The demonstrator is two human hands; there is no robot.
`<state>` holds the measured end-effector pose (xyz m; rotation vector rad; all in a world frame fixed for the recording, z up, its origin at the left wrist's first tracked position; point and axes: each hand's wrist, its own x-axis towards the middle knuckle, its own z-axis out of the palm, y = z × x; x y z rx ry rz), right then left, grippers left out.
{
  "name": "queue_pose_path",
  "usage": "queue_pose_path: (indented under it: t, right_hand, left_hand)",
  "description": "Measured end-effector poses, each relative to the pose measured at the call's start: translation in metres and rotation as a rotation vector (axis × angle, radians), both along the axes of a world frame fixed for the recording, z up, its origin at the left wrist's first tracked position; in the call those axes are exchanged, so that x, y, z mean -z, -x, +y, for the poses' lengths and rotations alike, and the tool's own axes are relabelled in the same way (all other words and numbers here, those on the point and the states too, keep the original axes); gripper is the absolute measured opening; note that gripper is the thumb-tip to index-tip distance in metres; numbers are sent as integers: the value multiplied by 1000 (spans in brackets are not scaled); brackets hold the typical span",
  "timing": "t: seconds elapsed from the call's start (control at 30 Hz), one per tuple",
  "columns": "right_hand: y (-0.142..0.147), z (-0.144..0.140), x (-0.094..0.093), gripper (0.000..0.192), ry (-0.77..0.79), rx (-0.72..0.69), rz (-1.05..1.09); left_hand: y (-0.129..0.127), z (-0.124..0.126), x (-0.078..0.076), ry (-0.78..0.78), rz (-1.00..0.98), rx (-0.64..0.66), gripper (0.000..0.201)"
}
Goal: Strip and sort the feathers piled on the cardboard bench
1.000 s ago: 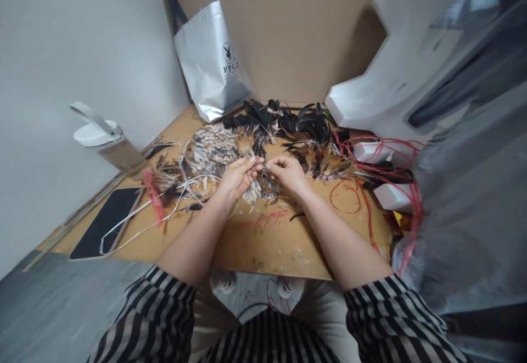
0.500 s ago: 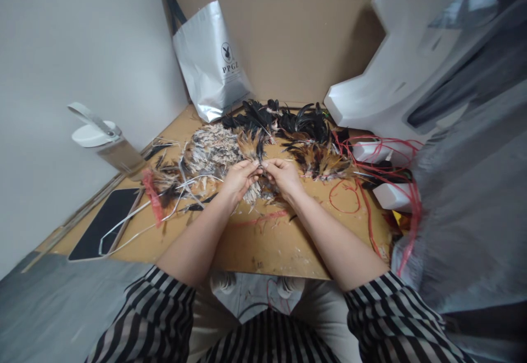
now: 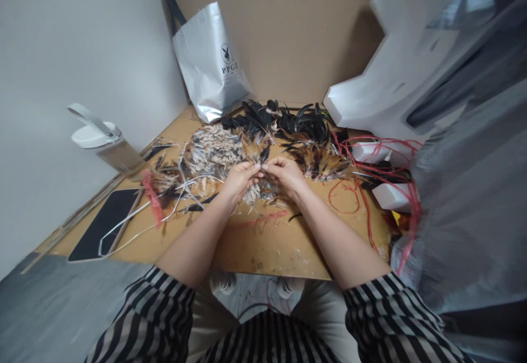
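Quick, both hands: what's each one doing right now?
Left hand: closed, pinching a small brown feather tuft.
Right hand: closed, pinching the same tuft.

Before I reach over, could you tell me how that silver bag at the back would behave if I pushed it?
The silver bag looks thin and creased, so probably light and floppy. It leans on the wall, so a push would likely topple it.

Feathers (image 3: 263,138) on board (image 3: 263,242); bag (image 3: 209,61) behind; bottle (image 3: 105,140), tablet (image 3: 102,223) left; cords (image 3: 370,182) right.
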<state>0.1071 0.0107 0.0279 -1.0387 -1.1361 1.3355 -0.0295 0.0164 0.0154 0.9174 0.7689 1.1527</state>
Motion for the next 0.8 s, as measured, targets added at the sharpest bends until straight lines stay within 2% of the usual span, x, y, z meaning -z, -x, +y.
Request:
queue_pose_path:
  t: [0.2,0.33,0.57,0.7,0.8]
  right_hand:
    - [-4,2,-1,30,-16,-33,48]
    - [0,1,1,31,-24,33,86]
    - [10,-1,6,32,79,89,205]
    - [10,-1,7,30,58,99,151]
    - [8,-2,5,29,-19,112,83]
  left_hand:
    - [-1,-4,-4,6,68,34,16]
    - [-2,-4,-4,13,72,47,14]
    - [-3,-3,-1,54,47,59,15]
    - [-3,-2,0,23,103,50,14]
    - [-2,0,0,-45,185,29,15]
